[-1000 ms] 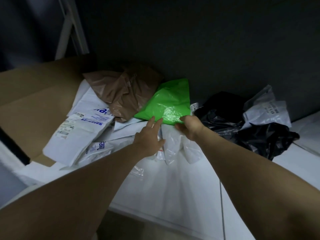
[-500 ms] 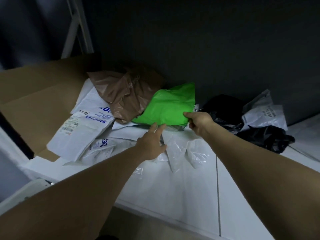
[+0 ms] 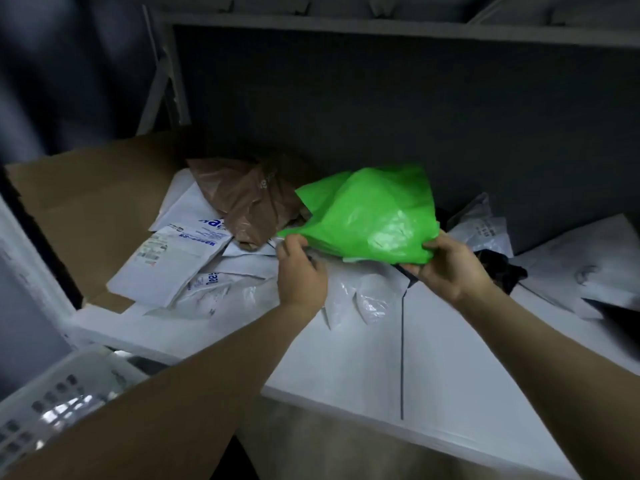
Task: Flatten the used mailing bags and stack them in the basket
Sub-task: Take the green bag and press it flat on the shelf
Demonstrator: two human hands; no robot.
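Note:
A bright green mailing bag [image 3: 370, 216] is lifted off the pile, crumpled and puffed. My left hand [image 3: 300, 271] pinches its near left corner, and my right hand [image 3: 446, 263] grips its near right edge. Below it on the white table [image 3: 346, 358] lie a brown bag [image 3: 246, 202], white printed mailers [image 3: 169, 265], a clear plastic bag [image 3: 367, 296] and a black bag [image 3: 502, 268], partly hidden by my right hand. The white slotted basket [image 3: 52, 396] shows at the lower left, partly behind my left forearm.
A flattened cardboard sheet [image 3: 93, 202] lies at the left under the mailers. More white and grey bags [image 3: 595, 275] sit at the right. A dark back panel [image 3: 415, 116] rises right behind the pile. A seam [image 3: 402, 358] runs across the table top.
My left hand moved from the clear bag to the green bag's left corner. Both hands raised the green bag off the pile. The view tilted, bringing the basket into sight.

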